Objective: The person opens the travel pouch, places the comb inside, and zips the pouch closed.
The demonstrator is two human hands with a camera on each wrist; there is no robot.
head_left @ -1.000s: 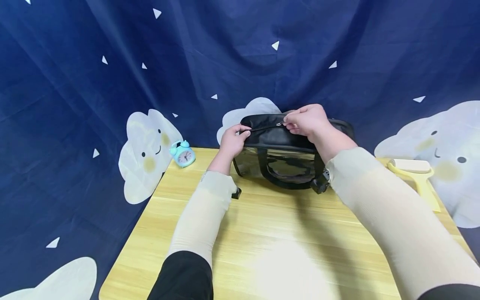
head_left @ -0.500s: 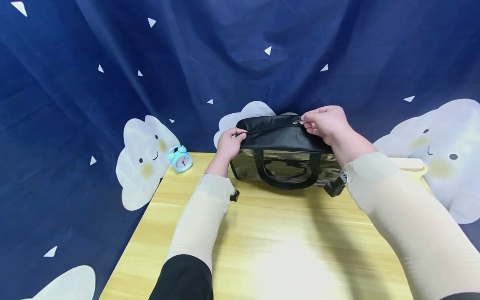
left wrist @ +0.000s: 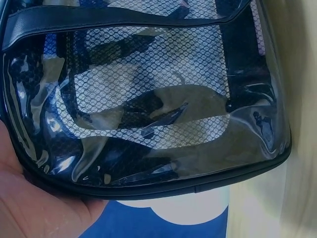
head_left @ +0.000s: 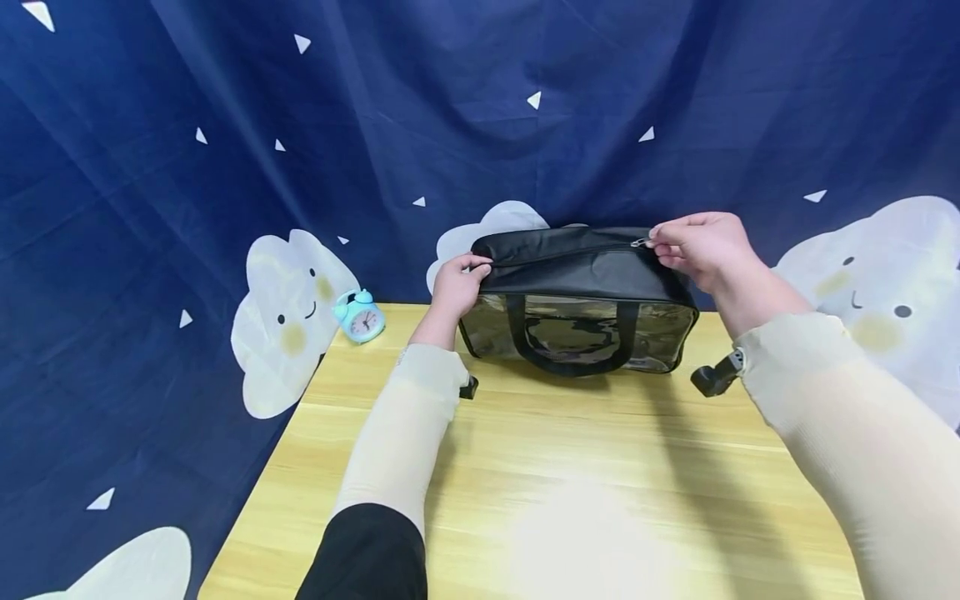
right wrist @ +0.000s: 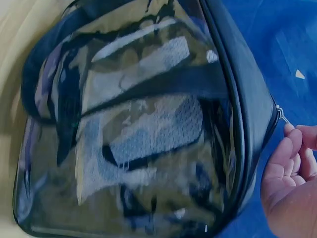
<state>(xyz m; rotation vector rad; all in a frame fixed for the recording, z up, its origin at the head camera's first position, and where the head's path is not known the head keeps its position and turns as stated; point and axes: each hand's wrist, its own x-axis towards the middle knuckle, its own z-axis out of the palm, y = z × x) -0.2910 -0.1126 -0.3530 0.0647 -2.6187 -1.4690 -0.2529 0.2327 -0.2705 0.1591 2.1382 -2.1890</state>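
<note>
A black bag (head_left: 577, 279) with clear plastic sides stands at the back of the table. Its left top end is pinched by my left hand (head_left: 457, 287), between thumb and fingers at the zipper's end. My right hand (head_left: 705, 246) pinches the metal zipper pull (head_left: 640, 242) near the bag's right end; the right wrist view also shows this zipper pull (right wrist: 283, 115) at the fingertips. Along the top, the zipper seam looks joined left of the pull. A black carry handle (head_left: 573, 367) hangs down the front. Mesh-patterned contents (left wrist: 148, 79) show through the clear side, their kind unclear.
A light-blue alarm clock (head_left: 360, 318) stands at the table's back left corner. Right behind the bag hangs a dark blue curtain (head_left: 420, 100) with clouds and triangles. The wooden tabletop (head_left: 525, 450) stretches in front of the bag.
My right hand has drawn the zipper pull rightward along the bag's top. The left hand keeps its hold at the left end. The yellow-handled roller at right is now hidden by my right arm.
</note>
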